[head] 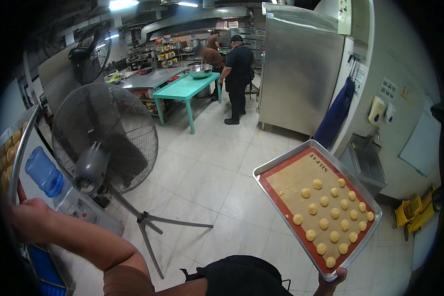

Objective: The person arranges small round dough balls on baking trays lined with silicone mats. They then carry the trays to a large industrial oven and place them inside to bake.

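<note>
At the far left, my left hand (31, 216) grips the near end of a metal baking tray (23, 146), partly cut off by the dark picture rim. Browned baked pieces (11, 151) lie in rows on that tray. My right hand (333, 279) holds one corner of a second aluminium sheet pan (257, 171), out to the right. A red-bordered silicone baking mat (286, 174) lines this pan. Several small round pale-yellow dough pieces (334, 213) sit on it, mostly toward its right and near side, with a few crumbs by the left border.
A pedestal fan (105, 137) spreads its legs (177, 221) across the tiled floor. Behind it are a water dispenser (87, 211), a turquoise table (185, 88) with a steel bowl (199, 71), and people (238, 74). A steel cabinet (299, 74), sink (364, 162) and yellow mop bucket (409, 211) stand right.
</note>
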The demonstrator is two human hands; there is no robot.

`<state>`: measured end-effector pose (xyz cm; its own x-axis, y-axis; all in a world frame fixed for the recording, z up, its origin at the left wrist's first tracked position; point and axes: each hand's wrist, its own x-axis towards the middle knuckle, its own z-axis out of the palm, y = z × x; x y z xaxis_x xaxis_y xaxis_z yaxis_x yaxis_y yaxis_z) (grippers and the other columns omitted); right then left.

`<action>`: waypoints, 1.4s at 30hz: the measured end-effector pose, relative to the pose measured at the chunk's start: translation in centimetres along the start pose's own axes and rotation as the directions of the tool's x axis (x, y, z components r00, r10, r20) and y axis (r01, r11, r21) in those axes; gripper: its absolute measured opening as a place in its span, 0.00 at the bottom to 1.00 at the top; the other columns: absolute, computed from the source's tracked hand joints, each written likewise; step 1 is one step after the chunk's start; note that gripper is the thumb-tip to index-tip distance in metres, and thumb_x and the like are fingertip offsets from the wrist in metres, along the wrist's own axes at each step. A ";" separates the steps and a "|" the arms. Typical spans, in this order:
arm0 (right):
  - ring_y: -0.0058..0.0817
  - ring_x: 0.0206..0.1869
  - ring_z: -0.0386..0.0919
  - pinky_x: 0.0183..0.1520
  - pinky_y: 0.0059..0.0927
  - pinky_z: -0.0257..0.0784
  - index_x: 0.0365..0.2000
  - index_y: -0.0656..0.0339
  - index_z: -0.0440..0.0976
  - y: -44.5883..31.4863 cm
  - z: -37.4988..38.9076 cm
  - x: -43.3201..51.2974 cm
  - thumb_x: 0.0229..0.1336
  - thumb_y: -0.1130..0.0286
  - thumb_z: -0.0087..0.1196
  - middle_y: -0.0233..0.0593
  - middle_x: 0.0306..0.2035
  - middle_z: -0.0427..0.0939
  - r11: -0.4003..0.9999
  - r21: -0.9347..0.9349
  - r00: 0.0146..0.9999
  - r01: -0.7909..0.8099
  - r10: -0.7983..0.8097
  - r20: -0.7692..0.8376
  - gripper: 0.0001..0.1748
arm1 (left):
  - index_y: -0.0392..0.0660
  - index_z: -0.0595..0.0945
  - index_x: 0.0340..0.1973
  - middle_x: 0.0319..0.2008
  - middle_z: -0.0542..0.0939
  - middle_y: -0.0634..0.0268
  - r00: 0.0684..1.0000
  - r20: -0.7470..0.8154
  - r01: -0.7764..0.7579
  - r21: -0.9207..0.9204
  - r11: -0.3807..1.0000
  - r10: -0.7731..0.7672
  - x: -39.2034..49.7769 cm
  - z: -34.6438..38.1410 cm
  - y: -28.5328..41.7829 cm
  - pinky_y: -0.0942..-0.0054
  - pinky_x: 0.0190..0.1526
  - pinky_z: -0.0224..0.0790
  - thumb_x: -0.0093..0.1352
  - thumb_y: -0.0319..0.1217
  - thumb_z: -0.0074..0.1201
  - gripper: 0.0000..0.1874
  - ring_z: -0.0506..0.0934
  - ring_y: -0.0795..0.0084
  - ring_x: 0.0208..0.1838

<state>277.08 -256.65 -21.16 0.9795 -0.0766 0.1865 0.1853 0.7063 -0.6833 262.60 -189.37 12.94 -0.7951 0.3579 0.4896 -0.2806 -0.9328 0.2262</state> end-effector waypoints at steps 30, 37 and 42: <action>0.50 0.67 0.77 0.73 0.52 0.71 0.74 0.71 0.55 52.8 28.8 71.1 0.41 0.69 0.63 0.56 0.66 0.74 0.555 -0.180 0.419 -0.812 0.769 0.482 0.56 | 0.26 0.67 0.68 0.57 0.79 0.38 0.880 0.425 0.300 -0.154 0.941 -0.211 -48.0 40.6 -38.6 0.53 0.55 0.89 0.68 0.35 0.59 0.38 0.84 0.49 0.59; 0.47 0.61 0.81 0.67 0.48 0.77 0.72 0.71 0.58 69.6 40.7 77.8 0.42 0.70 0.61 0.55 0.63 0.77 0.588 -0.088 0.481 -0.804 0.730 0.486 0.53 | 0.26 0.68 0.70 0.64 0.77 0.36 0.872 0.319 0.453 -0.237 0.859 -0.372 -51.7 38.6 -54.1 0.52 0.61 0.85 0.68 0.34 0.58 0.37 0.83 0.48 0.60; 0.49 0.61 0.80 0.66 0.50 0.76 0.69 0.73 0.63 78.7 44.7 81.1 0.40 0.72 0.60 0.57 0.62 0.78 0.478 -0.193 0.385 -0.857 0.842 0.377 0.50 | 0.41 0.78 0.66 0.70 0.72 0.41 0.829 0.136 0.559 -0.181 0.809 -0.542 -53.8 34.1 -62.0 0.45 0.69 0.72 0.59 0.35 0.61 0.36 0.72 0.45 0.71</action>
<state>367.52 -175.82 -28.30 0.5035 0.8306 -0.2379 -0.7353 0.2674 -0.6227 341.12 -149.35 1.23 -0.4340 0.8083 0.3978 -0.7689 -0.5624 0.3040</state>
